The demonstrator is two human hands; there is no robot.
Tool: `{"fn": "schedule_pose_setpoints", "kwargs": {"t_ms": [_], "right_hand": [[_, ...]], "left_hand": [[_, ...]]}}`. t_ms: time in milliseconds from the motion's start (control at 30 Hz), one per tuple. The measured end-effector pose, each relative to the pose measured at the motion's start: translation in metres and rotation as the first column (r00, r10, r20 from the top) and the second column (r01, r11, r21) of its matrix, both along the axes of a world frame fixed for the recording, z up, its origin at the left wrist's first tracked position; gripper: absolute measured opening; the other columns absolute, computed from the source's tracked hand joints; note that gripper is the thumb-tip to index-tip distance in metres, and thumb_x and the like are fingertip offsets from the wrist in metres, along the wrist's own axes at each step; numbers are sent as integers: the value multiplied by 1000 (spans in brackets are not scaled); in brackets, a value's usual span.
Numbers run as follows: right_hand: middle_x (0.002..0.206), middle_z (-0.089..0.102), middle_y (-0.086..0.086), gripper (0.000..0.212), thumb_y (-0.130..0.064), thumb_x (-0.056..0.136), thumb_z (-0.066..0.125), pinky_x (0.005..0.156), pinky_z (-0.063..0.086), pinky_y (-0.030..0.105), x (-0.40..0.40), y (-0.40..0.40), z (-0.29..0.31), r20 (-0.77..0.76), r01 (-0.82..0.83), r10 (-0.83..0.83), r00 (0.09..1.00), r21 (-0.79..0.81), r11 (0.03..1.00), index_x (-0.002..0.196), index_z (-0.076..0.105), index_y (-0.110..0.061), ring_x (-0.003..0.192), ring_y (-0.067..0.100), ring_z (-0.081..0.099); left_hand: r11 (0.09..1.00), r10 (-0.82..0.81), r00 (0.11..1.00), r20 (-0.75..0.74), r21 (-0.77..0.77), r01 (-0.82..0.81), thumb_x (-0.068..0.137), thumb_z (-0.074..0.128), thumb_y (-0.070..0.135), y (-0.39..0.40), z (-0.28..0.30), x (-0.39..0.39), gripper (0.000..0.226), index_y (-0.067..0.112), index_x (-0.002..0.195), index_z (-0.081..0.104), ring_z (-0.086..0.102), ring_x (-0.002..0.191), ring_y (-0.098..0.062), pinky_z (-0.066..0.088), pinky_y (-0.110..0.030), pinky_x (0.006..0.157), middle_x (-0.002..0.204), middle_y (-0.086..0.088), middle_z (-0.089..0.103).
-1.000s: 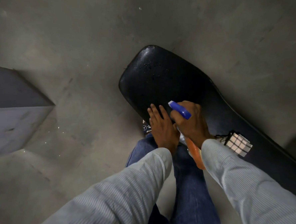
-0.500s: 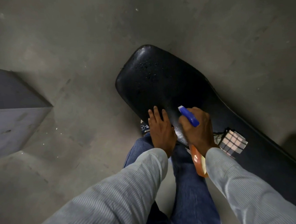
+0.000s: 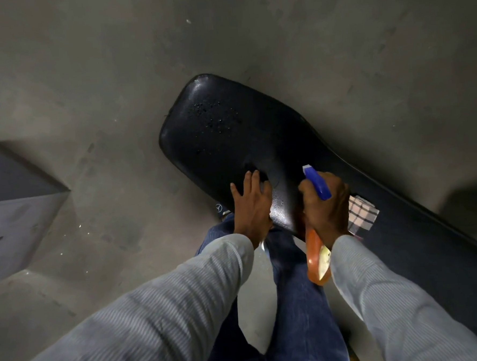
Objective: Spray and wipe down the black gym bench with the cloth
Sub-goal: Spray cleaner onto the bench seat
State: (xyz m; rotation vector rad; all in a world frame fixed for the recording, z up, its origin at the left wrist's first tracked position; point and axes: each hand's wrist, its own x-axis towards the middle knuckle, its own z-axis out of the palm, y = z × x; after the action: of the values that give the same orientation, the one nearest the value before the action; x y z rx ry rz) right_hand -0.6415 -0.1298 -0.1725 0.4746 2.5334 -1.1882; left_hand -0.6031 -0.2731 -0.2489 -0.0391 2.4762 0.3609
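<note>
1. The black gym bench (image 3: 228, 130) is the surface here; its long axis runs diagonally from a rounded end at upper centre of the view down toward the lower right edge. Droplets bead near that rounded end, and a wet sheen shows at the near edge between the hands.
2. The spray bottle (image 3: 317, 259) has an orange body and a blue trigger head; the nozzle points up and slightly left, along the surface toward the rounded end, with the body hanging down off the near edge.
3. The right hand (image 3: 327, 205) is wrapped around the bottle neck. Over the last second it has drifted rightward along the near edge, away from the left hand, so I judge the spraying is moving down the length of the surface.
4. The left hand (image 3: 251, 204) lies flat with fingers extended, pressing the near edge, and has stayed roughly put.
5. The checked cloth (image 3: 362, 214) lies on the surface just right of the right hand, partly hidden by it. Nobody holds it, so wiping looks not yet begun.
6. Beyond lie the grey concrete floor (image 3: 86, 78) and the person's blue jeans (image 3: 295, 302).
</note>
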Motion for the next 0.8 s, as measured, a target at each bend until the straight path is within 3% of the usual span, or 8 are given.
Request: {"fn": "schedule_pose_setpoints", "kwargs": {"t_ms": [200, 400, 567, 700, 800], "right_hand": [[65, 59, 12, 42, -50, 87, 53, 65, 55, 58, 7, 24, -2, 0, 84, -85, 996, 66, 994, 67, 57, -13, 63, 36, 60], [59, 55, 11, 45, -47, 88, 51, 64, 54, 56, 23, 32, -3, -7, 93, -93, 996, 70, 993, 65, 56, -9, 60, 35, 57], [60, 53, 6, 36, -41, 93, 53, 64, 55, 56, 40, 42, -3, -18, 182, -181, 983, 71, 981, 64, 53, -20, 61, 36, 57], [70, 60, 11, 37, -53, 87, 48, 70, 57, 57, 54, 50, -5, 6, 254, -255, 967, 72, 964, 71, 57, -22, 71, 39, 62], [65, 58, 9, 43, -54, 89, 48, 64, 55, 55, 65, 50, -7, 37, 244, -247, 968, 75, 967, 69, 58, -16, 66, 36, 59]], "left_hand": [[1000, 2, 1000, 10, -28, -2, 81, 88, 24, 5, 9, -10, 96, 18, 160, 32, 19, 161, -41, 26, -75, 122, 167, -18, 25], [998, -27, 999, 28, -53, 28, 82, 89, 29, 5, 13, -13, 100, 19, 162, 29, 19, 159, -41, 27, -75, 122, 165, -18, 23], [995, -52, 998, 28, -79, 54, 81, 89, 30, 5, 15, -13, 102, 20, 162, 29, 22, 157, -40, 30, -74, 120, 164, -18, 25], [993, -66, 998, 17, -98, 68, 81, 89, 32, 6, 14, -12, 101, 20, 161, 29, 24, 156, -40, 33, -74, 119, 163, -17, 26], [992, -67, 998, 9, -103, 68, 79, 90, 33, 6, 14, -11, 101, 20, 160, 31, 26, 155, -40, 34, -74, 119, 161, -17, 29]]}}
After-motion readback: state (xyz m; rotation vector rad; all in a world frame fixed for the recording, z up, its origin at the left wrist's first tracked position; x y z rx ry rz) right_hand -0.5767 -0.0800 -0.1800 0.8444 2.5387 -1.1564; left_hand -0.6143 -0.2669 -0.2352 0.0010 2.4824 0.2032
